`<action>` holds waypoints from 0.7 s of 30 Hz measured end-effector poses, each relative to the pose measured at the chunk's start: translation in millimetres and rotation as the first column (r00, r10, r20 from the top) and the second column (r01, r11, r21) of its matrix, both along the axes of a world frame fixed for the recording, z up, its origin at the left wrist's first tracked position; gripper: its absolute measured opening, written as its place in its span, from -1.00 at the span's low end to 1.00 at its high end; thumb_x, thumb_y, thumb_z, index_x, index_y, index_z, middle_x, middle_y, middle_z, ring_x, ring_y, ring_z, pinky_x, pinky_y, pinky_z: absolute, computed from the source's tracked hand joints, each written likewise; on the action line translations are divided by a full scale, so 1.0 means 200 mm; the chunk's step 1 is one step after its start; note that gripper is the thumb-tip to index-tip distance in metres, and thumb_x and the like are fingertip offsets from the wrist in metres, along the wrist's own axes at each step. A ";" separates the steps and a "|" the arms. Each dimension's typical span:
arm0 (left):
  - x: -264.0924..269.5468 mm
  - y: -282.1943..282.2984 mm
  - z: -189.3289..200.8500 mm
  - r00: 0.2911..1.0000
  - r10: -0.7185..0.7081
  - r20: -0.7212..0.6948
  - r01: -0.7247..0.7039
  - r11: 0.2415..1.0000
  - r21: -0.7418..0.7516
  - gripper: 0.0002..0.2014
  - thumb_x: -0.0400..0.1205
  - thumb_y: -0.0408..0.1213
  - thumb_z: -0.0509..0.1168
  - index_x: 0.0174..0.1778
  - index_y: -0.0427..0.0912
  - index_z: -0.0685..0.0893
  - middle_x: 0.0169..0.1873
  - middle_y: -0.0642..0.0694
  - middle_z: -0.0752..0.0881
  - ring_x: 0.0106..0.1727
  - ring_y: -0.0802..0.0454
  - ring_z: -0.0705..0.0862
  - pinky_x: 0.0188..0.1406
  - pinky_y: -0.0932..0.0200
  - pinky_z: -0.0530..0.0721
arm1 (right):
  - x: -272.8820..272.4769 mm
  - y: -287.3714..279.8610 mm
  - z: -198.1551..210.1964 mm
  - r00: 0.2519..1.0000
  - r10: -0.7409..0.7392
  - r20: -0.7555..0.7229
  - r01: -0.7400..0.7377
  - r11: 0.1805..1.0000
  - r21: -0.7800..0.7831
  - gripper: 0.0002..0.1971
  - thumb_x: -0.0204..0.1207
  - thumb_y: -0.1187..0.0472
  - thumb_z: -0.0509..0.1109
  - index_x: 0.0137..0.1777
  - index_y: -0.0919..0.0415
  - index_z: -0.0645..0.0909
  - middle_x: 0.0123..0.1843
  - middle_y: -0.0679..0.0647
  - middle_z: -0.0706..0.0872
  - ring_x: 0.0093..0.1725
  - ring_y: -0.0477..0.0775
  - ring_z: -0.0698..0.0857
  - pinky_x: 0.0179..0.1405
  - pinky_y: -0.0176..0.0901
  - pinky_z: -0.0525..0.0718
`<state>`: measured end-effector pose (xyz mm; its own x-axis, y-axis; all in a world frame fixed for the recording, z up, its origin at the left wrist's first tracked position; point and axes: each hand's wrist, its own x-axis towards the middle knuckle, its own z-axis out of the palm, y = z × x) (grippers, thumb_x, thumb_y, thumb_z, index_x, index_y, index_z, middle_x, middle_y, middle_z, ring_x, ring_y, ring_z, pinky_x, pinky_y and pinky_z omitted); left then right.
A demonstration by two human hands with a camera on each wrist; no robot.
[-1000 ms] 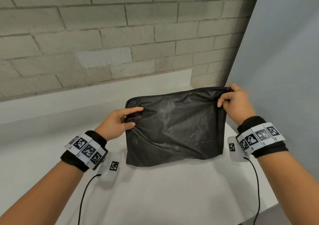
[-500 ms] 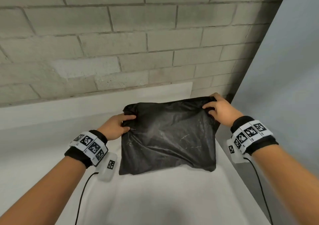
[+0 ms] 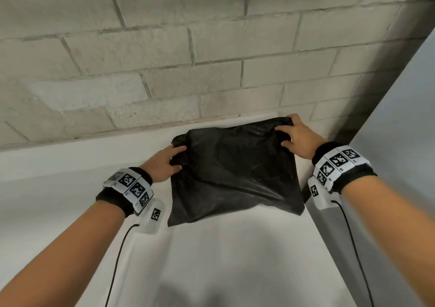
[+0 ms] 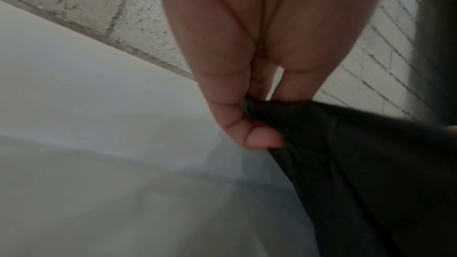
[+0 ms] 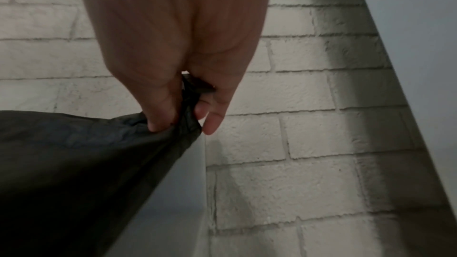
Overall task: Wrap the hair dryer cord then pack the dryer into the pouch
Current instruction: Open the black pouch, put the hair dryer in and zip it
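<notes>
A bulging black fabric pouch (image 3: 235,170) lies on the white table (image 3: 235,259), its far edge close to the brick wall. My left hand (image 3: 168,163) pinches the pouch's far left corner (image 4: 262,112) between thumb and fingers. My right hand (image 3: 294,137) pinches the far right corner (image 5: 188,108) the same way, and the cloth bunches at its fingertips. The hair dryer and its cord are not visible; whatever fills the pouch (image 4: 371,173) is hidden by the fabric (image 5: 74,163).
A pale brick wall (image 3: 188,59) rises right behind the table. A grey panel (image 3: 400,130) stands along the table's right edge, close to my right wrist. Bare white tabletop stretches in front of the pouch and to its left.
Both hands moved forward with the pouch, sliding it toward the brick wall. The right hand shifted inward along the top edge. The head view tilted upward.
</notes>
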<state>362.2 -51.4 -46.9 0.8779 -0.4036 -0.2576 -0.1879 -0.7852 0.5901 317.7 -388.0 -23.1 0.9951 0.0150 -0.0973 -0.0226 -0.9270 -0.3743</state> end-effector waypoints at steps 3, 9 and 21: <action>0.04 -0.01 -0.01 1.000 0.021 0.017 -0.022 0.997 0.080 -0.40 0.58 -0.45 0.24 0.55 -0.20 0.22 0.51 -0.22 0.31 0.52 -0.15 0.33 0.47 0.17 0.25 | 0.08 -0.01 -0.04 0.999 0.020 -0.028 -0.020 1.000 0.005 -0.51 0.54 0.36 0.31 0.48 0.28 0.37 0.49 0.34 0.20 0.38 0.33 0.44 0.49 -0.16 0.25; 0.10 0.00 0.00 0.999 0.042 -0.006 -0.040 0.976 0.215 -0.39 0.59 -0.40 0.24 0.56 -0.15 0.20 0.54 -0.20 0.29 0.47 -0.17 0.39 0.39 0.18 0.31 | 0.18 -0.03 -0.15 0.997 0.016 -0.078 -0.011 0.998 0.058 -0.49 0.54 0.29 0.33 0.50 0.14 0.36 0.42 0.32 0.27 0.29 0.32 0.51 0.41 -0.19 0.32; 0.18 -0.12 -0.06 0.973 -0.006 -0.232 0.112 0.888 0.446 -0.32 0.54 -0.38 0.24 0.58 -0.05 0.15 0.55 -0.15 0.32 0.51 -0.13 0.36 0.45 0.07 0.33 | 0.25 0.01 -0.31 0.924 0.036 -0.382 -0.109 0.979 -0.171 -0.46 0.63 -0.04 0.13 0.59 -0.08 0.11 0.58 0.29 0.11 0.51 0.39 0.16 0.54 0.02 0.16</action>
